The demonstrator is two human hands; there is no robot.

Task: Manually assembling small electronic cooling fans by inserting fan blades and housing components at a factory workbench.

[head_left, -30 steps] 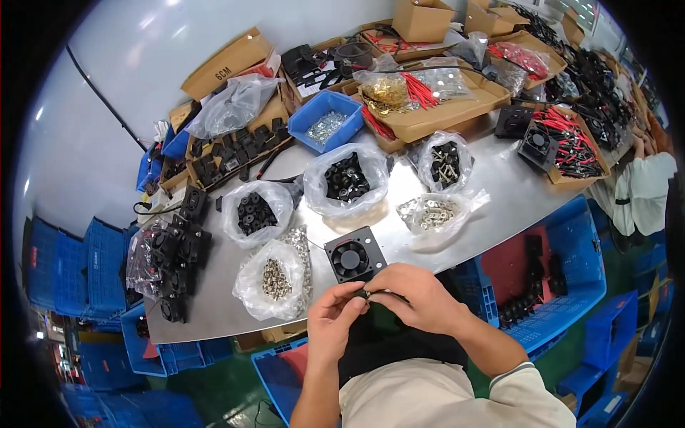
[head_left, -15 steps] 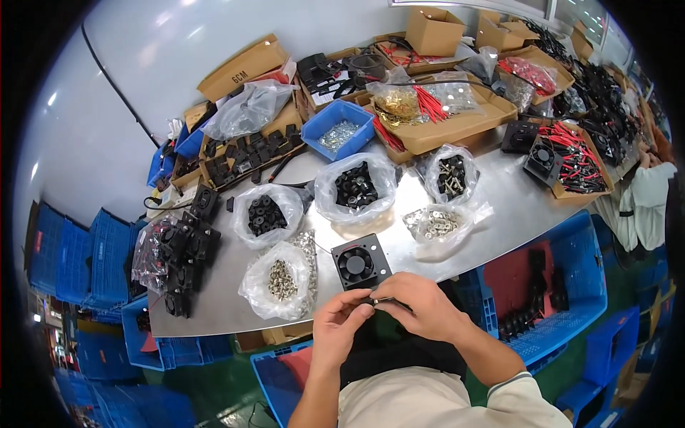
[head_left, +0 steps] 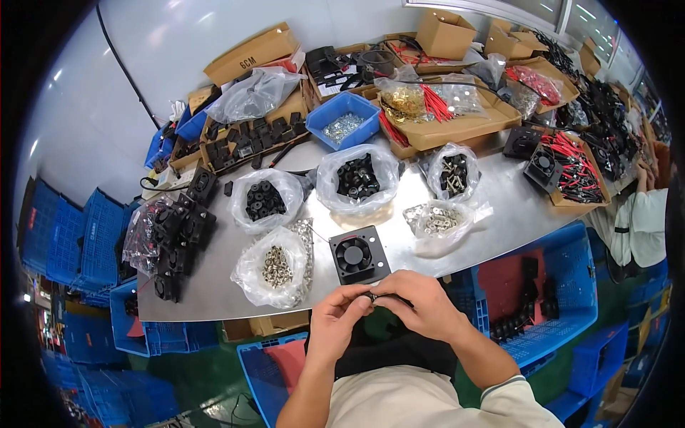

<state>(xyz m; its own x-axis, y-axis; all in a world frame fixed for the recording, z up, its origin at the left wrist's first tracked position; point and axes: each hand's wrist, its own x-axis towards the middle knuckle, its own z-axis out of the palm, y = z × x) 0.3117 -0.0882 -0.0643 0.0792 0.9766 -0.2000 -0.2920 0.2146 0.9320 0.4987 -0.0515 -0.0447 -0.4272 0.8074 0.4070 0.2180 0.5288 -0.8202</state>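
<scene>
My left hand (head_left: 337, 319) and my right hand (head_left: 422, 305) meet just in front of the table's near edge, fingertips pinched together. Between them is a small dark part (head_left: 372, 296) with a metallic glint, mostly hidden by the fingers. Just beyond my fingers, a square black cooling fan on a plate (head_left: 354, 255) lies flat on the metal table (head_left: 214, 285). Around it stand open plastic bags: one with small metal fittings (head_left: 277, 267), one with black round parts (head_left: 265, 201), one with black caps (head_left: 358, 178), one with screws (head_left: 454, 175) and one with silvery pieces (head_left: 439, 220).
Several black fans (head_left: 180, 235) are piled at the table's left. A blue bin (head_left: 344, 121) of small metal parts and cardboard boxes (head_left: 457, 128) line the back. Red-and-black leads (head_left: 578, 171) fill a box at right. Blue crates (head_left: 560, 332) stand below; another person's sleeve (head_left: 646, 221) shows far right.
The view has shifted slightly, moving the table and its contents a little in the picture. Both hands keep their pinch on the small part, with the fingers slightly closer together.
</scene>
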